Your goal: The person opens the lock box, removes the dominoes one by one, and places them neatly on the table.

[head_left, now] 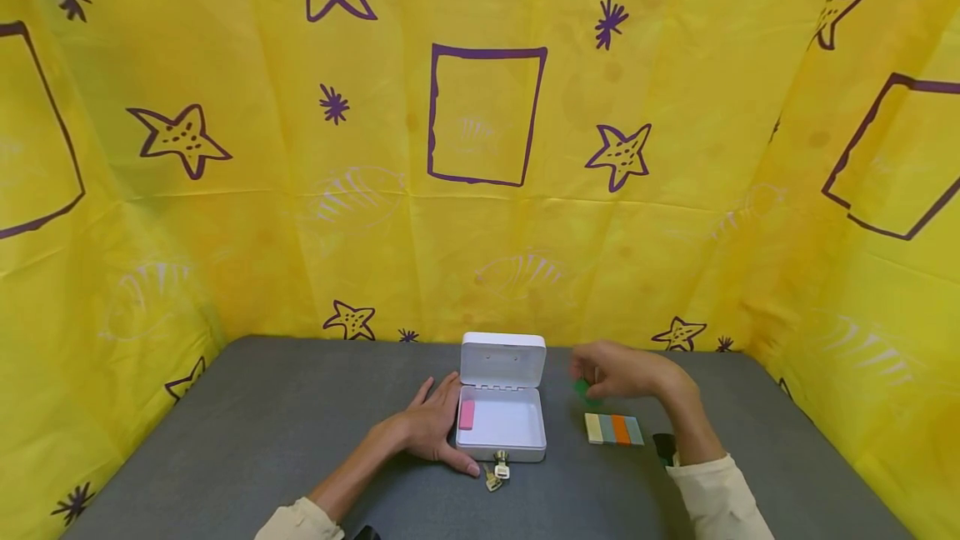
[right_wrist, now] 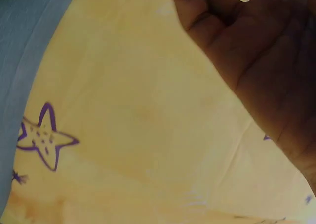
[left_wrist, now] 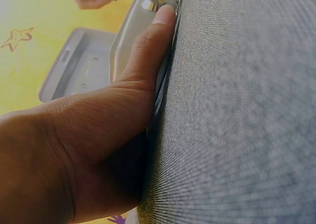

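Note:
A white metal cash box [head_left: 501, 453] stands on the table with its lid [head_left: 502, 361] raised. Inside, against the left wall, lies a pink block [head_left: 467, 414]. My left hand [head_left: 431, 427] rests on the table along the box's left side, fingers extended and thumb by the front corner. To the right of the box, my right hand [head_left: 630, 370] pinches a small green block [head_left: 587, 392] above the table; this block also shows in the left wrist view. In the right wrist view the right fingertips are cut off at the top edge.
Several blocks [head_left: 615, 429] in cream, blue-grey and orange lie in a row right of the box. One key [head_left: 502, 471] sits in the front lock, with another key [head_left: 492, 480] hanging beside it. A yellow patterned curtain [head_left: 480, 257] encloses the grey table [head_left: 300, 407].

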`<action>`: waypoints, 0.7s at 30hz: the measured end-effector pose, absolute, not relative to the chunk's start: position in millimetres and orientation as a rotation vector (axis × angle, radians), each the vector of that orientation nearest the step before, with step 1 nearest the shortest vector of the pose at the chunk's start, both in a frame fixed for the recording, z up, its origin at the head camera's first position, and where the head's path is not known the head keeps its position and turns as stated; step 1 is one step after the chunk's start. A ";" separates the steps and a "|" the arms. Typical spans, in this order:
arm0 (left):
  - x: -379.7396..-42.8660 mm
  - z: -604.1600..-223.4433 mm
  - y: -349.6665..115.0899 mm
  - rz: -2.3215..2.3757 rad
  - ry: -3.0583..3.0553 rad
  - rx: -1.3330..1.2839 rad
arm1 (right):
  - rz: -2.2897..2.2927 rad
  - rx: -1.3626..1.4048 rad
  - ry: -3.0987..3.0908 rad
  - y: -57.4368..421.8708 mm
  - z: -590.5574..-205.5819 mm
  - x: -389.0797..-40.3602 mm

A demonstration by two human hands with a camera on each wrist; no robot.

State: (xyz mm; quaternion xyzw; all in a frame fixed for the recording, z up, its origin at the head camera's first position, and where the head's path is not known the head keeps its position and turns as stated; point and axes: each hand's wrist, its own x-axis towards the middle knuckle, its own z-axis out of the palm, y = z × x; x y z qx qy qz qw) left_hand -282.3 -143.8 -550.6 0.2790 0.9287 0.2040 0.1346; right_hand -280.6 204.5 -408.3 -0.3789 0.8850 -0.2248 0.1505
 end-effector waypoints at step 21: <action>-267.5 -522.8 -138.6 0.530 2.664 0.773 | -0.447 -0.231 2.672 245.2 -423.6 -269.6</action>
